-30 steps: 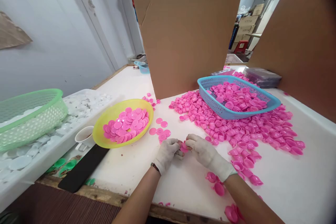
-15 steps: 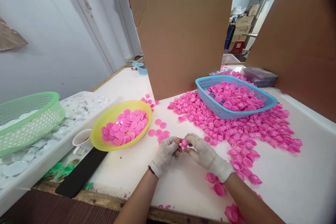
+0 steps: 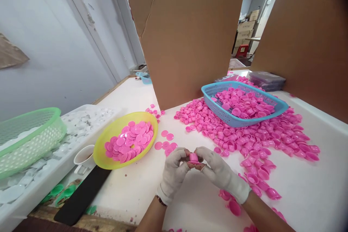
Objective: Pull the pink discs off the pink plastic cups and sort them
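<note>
Between the fingertips of both hands is a small pink plastic toy cup (image 3: 193, 157), with a flat pink disc along its lower edge. My left hand (image 3: 175, 168), in a white glove with bare fingertips, pinches it from the left. My right hand (image 3: 217, 168), gloved the same way, grips it from the right. Just beyond the left hand lie several loose pink discs (image 3: 165, 145). A yellow bowl (image 3: 102, 145) of similar discs stands farther left. Many pink cups (image 3: 225, 134) are heaped beyond and beside the right hand.
A blue basket (image 3: 231, 119) of pink pieces rests on the heap. Upright cardboard (image 3: 187, 43) stands at the back. To the left are a white tray (image 3: 54, 166) of white pieces, a green basket (image 3: 40, 139), a white cup (image 3: 84, 156) and a black strip (image 3: 83, 195).
The pink cup has been turned so that the disc now shows along its lower edge. Both hands stay closed on the pieces. The whole view has shifted slightly.
</note>
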Action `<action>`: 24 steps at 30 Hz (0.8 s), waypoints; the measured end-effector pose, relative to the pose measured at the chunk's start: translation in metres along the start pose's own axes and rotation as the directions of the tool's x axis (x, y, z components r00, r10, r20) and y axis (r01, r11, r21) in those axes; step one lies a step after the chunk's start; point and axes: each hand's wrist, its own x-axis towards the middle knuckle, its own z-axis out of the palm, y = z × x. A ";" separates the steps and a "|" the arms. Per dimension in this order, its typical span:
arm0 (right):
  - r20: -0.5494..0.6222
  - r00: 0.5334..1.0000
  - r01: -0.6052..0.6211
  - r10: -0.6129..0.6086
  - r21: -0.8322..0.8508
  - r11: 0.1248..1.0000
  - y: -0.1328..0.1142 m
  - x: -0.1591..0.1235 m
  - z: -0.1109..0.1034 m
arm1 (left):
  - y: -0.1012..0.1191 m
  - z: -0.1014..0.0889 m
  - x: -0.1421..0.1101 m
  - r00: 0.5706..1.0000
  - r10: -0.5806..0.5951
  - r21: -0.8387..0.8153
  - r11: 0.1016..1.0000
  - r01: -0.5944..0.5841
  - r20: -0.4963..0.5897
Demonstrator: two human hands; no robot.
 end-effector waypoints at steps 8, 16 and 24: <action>-0.027 0.979 0.191 -0.200 -0.196 0.962 0.008 0.000 0.005 | 0.005 -0.004 -0.005 0.999 0.040 0.066 0.997 -0.041 0.026; -0.042 0.976 0.192 -0.213 -0.284 0.939 0.011 -0.002 0.011 | 0.009 -0.004 -0.007 0.998 0.068 0.169 0.983 -0.065 -0.016; 0.141 0.965 -0.240 0.223 0.122 0.963 0.006 0.004 0.002 | -0.002 -0.003 0.002 0.973 -0.211 -0.059 0.974 0.218 0.096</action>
